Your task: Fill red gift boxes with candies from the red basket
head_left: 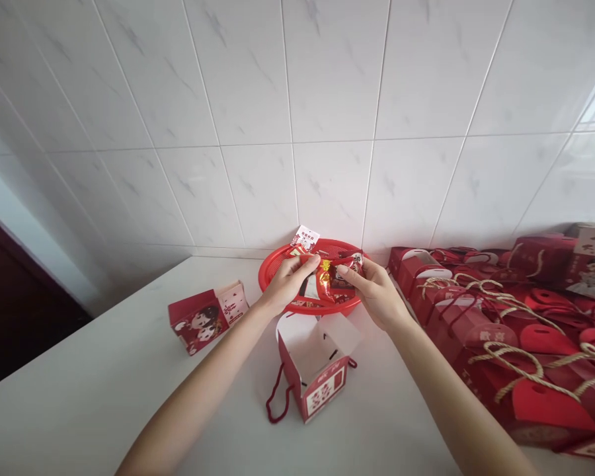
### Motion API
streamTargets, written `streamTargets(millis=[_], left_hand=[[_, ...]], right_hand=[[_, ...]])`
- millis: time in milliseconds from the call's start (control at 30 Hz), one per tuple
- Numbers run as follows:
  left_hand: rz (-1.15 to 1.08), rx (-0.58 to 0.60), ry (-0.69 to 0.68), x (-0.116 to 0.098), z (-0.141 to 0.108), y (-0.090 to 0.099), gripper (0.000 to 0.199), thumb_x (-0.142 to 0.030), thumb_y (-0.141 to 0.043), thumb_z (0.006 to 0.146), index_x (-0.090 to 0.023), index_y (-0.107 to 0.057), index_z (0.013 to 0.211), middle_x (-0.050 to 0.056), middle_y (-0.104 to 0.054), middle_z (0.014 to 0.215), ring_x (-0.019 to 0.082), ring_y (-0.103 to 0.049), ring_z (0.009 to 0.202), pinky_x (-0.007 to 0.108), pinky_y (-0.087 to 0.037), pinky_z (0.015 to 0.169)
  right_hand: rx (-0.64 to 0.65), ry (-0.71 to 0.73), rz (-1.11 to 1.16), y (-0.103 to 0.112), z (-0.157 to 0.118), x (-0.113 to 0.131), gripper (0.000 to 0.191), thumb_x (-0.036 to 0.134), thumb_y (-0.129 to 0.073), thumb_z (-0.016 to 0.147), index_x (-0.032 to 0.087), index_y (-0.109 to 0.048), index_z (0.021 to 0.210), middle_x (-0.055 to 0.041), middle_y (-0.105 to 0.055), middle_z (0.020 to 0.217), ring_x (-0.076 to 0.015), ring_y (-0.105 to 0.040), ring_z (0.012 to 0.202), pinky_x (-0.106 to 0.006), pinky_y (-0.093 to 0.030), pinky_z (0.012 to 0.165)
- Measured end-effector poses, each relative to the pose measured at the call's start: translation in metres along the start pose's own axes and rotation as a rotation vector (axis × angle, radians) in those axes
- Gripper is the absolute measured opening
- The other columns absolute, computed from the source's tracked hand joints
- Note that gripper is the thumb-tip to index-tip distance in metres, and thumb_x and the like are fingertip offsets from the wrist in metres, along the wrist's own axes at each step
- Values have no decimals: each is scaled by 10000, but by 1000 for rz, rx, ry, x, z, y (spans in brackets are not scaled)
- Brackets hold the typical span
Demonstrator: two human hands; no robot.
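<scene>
Both hands hold a shiny red and dark snack packet point(326, 279) over a red plastic basket point(266, 272). My left hand point(291, 277) pinches its left side, thumb on top. On the right side, my right hand point(369, 284) grips it between thumb and fingers. More packets lie in the basket, partly hidden by the hands. Just in front of the basket stands an open red gift box point(317, 370) with its flaps up and a dark red cord handle; its visible inside is white.
A smaller red and pink box point(207, 318) lies to the left on the white table point(104, 390). Many red gift boxes point(476, 330) with rope handles crowd the right side. A tiled wall point(327, 99) rises behind.
</scene>
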State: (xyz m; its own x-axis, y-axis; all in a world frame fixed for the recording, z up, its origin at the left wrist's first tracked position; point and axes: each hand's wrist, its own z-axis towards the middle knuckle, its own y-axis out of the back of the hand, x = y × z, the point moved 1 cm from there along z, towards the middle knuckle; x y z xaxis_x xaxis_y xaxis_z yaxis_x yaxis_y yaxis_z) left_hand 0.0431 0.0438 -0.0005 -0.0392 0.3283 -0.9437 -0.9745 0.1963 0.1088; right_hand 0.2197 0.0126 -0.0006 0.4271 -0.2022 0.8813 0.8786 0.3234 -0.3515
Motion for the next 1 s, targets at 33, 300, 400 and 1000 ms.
streamTargets(millis=[33, 300, 400, 1000], left_hand=[[-46, 3, 12, 0, -5, 2, 450, -635, -696, 793, -186, -689, 821, 20, -704, 797, 188, -676, 785, 291, -554, 728], [-94, -86, 1, -6, -26, 22, 475, -629, -767, 730, -159, -714, 785, 38, -739, 791, 216, -705, 816, 280, -563, 710], [-105, -124, 5, -7, -26, 31, 518, -656, -774, 701, -159, -733, 838, 40, -746, 786, 226, -714, 813, 289, -574, 697], [5, -100, -7, -7, -28, 39, 488, -635, -780, 702, -159, -671, 693, 11, -657, 685, 163, -620, 679, 250, -488, 619]], right_hand=[[21, 1, -22, -2, -2, 0, 312, 404, -812, 766, 197, -711, 975, -49, -754, 975, -217, -718, 879, -331, -581, 811], [108, -51, -402, -18, -22, 3, 282, 385, -837, 709, 182, -646, 749, 17, -638, 664, -124, -564, 586, -223, -477, 527], [185, -137, -547, -23, -26, -7, 360, 396, -836, 698, 196, -542, 644, 59, -528, 538, -81, -445, 461, -198, -338, 405], [218, 3, -756, -15, -24, -28, 107, 212, -655, 839, 228, -737, 905, -18, -743, 846, -187, -673, 787, -287, -502, 710]])
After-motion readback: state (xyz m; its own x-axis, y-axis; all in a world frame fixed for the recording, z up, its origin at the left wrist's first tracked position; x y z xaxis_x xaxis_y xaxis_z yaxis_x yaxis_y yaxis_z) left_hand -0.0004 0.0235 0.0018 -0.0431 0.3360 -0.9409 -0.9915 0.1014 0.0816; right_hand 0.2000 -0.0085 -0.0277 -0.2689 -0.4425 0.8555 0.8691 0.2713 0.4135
